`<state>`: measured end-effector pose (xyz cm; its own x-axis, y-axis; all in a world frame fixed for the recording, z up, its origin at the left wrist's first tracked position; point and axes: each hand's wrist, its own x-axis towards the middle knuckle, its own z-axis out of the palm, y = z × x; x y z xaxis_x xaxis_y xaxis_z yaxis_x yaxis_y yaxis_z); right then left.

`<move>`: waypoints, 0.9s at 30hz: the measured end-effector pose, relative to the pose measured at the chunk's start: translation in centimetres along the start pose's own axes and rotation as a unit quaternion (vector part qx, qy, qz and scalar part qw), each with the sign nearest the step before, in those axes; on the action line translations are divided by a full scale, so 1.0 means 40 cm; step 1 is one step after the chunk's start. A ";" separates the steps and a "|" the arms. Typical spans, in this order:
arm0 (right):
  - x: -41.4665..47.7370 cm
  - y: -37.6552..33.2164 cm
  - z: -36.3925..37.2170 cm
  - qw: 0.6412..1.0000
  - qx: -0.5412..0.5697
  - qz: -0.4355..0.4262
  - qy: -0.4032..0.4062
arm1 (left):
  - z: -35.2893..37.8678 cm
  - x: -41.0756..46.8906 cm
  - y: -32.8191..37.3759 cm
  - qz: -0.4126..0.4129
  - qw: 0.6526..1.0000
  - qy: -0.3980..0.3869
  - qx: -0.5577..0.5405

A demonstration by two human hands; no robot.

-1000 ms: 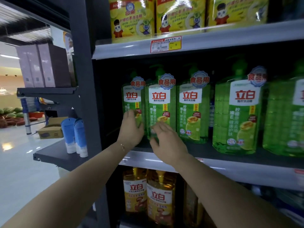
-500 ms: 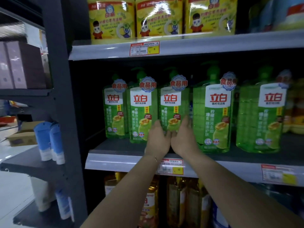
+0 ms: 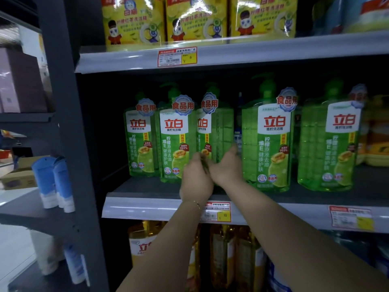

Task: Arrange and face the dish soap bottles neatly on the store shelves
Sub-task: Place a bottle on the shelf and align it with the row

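Left hand [image 3: 196,181] and right hand [image 3: 228,168] are both gripping the base of the skewed green dish soap bottle [image 3: 216,131] on the middle shelf [image 3: 143,187]. I'm aiming to twist it low and slow till its label's facing out.

Blue tubes [image 3: 45,180]: we see them well left of the fingers [image 3: 196,160].
Price tag [image 3: 219,213]: just below them.
Cardboard box [image 3: 17,178]: farther left.

Bare forearms and hands, left hand [image 3: 196,182], right hand [image 3: 226,169]; a thin bracelet [image 3: 197,203] (fine, chain-like) on the left wrist.
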<state>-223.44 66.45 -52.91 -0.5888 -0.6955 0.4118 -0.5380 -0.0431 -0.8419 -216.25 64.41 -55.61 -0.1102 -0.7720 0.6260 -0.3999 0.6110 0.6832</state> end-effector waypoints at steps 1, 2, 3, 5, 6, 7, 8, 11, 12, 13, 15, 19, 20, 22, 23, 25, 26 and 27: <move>0.013 -0.002 0.005 1.000 0.000 0.018 -0.003 | -0.002 -0.001 0.004 -0.005 1.000 0.003 0.004; 0.021 -0.004 0.005 1.000 -0.007 0.027 -0.002 | -0.004 -0.001 0.008 -0.012 1.000 0.005 0.008; 0.026 -0.004 0.004 0.999 -0.019 0.026 0.000 | -0.006 -0.002 0.012 -0.019 1.000 0.008 0.008; 0.027 -0.002 -0.003 0.998 -0.055 0.012 -0.001 | -0.010 -0.003 0.019 -0.030 0.999 0.018 0.000; 0.023 -0.002 -0.008 0.997 -0.080 0.003 -0.002 | -0.012 -0.004 0.021 -0.035 0.999 0.024 -0.008; 0.018 -0.002 -0.013 0.994 -0.105 -0.006 -0.001 | -0.013 -0.005 0.022 -0.034 0.999 0.029 -0.015; 0.012 -0.003 -0.017 0.992 -0.128 -0.016 0.002 | -0.014 -0.006 0.023 -0.030 0.999 0.034 -0.023; -0.011 -0.004 -0.035 0.984 -0.169 -0.052 0.011 | -0.014 -0.008 0.023 -0.019 0.997 0.040 -0.058; -0.021 -0.003 -0.044 0.983 -0.173 -0.062 0.011 | -0.013 -0.007 0.020 -0.019 0.997 0.036 -0.073; -0.032 -0.005 -0.055 0.982 -0.174 -0.069 0.011 | -0.014 -0.008 0.019 -0.020 0.996 0.029 -0.087; -0.055 -0.007 -0.081 0.981 -0.174 -0.080 0.005 | -0.021 -0.013 0.021 -0.026 0.992 0.011 -0.119; -0.093 0.000 -0.126 0.980 -0.167 -0.105 -0.008 | -0.049 -0.031 0.040 -0.050 0.986 -0.021 -0.160; -0.099 0.004 -0.131 0.981 -0.160 -0.110 -0.014 | -0.053 -0.034 0.045 -0.053 0.985 -0.025 -0.164; -0.110 0.009 -0.137 0.985 -0.129 -0.113 -0.022 | -0.062 -0.036 0.055 -0.055 0.981 -0.037 -0.182; -0.113 0.010 -0.139 0.987 -0.108 -0.114 -0.023 | -0.066 -0.035 0.057 -0.054 0.980 -0.040 -0.189; -0.114 0.013 -0.139 0.991 -0.056 -0.117 -0.035 | -0.077 -0.035 0.061 -0.048 0.979 -0.027 -0.194; -0.114 0.015 -0.138 0.991 -0.023 -0.119 -0.050 | -0.083 -0.035 0.062 -0.045 0.979 -0.013 -0.196; -0.115 0.017 -0.137 0.990 0.010 -0.124 -0.069 | -0.089 -0.039 0.060 -0.041 0.979 0.004 -0.200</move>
<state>-224.38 73.54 -53.46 -0.3508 -0.7531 0.5565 -0.6431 -0.2382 -0.7278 -213.79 67.69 -53.60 -0.0851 -0.8204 0.5654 -0.0185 0.5687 0.8224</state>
